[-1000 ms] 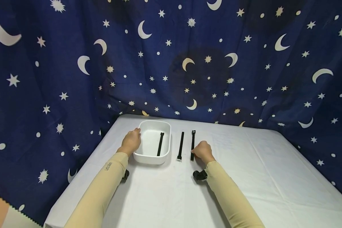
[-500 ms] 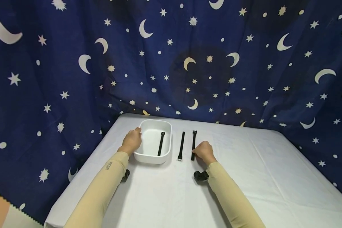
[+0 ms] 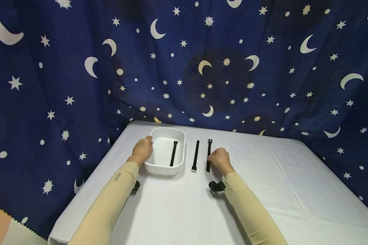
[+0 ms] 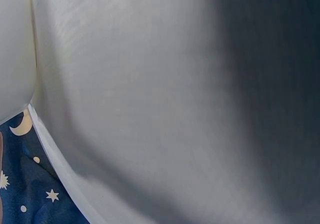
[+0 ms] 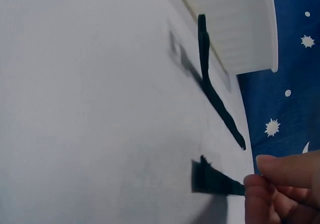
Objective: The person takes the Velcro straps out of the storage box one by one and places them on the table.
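A white plastic tub (image 3: pixel 162 170) stands at the back left of the table in the head view. My left hand (image 3: pixel 142 149) grips its left rim. Inside it lies a black strap (image 3: pixel 173 153). To the right of the tub lies a second black strap (image 3: pixel 196 153), its clear buckle towards me. Beside that is a third black strap (image 3: pixel 209 147) with its buckle at the far end. My right hand (image 3: pixel 220 159) pinches this third strap between thumb and forefinger. The right wrist view shows the pinched strap's near end (image 5: pixel 215 179) sticking out from the fingertips.
A white cloth covers the table (image 3: pixel 168 211). A dark blue curtain (image 3: pixel 184 68) with moons and stars hangs behind and along the left. A black wrist mount (image 3: pixel 217 186) sits under the right sleeve. The left wrist view shows mostly tablecloth and shadow.
My right fingertips have shifted slightly away from me along the third strap. The left hand has stayed at the tub's rim, and the straps lie as before.
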A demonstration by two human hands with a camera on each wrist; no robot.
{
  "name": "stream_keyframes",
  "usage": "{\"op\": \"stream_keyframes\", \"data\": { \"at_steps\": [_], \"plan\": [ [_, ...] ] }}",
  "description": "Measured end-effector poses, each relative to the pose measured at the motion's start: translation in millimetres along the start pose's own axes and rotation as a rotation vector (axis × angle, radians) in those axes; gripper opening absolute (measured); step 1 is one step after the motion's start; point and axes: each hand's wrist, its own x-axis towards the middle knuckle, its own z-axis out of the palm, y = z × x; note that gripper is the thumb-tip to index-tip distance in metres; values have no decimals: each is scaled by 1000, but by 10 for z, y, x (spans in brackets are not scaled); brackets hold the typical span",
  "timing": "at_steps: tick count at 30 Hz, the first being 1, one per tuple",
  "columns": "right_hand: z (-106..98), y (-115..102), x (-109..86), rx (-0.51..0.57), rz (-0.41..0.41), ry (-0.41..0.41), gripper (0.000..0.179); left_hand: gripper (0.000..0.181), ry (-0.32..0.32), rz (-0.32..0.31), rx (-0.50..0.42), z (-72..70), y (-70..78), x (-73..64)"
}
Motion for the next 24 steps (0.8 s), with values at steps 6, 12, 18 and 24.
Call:
{"op": "stream_keyframes", "data": {
  "at_steps": [6,12,18,24],
  "plan": [
    [6,-80,-24,10,-35,-11,20,43,1,-9,7,-5,5,-1],
    [-5,-201,-39,24,-65,-17,18,43,1,-4,11,-14,17,-4],
    [-4,-338,-66,38,-93,-31,16,43,5,-2,9,-15,21,-6],
    [17,-479,-99,27,-126,-20,15,43,9,-2,11,-7,17,7]
  ]
}}
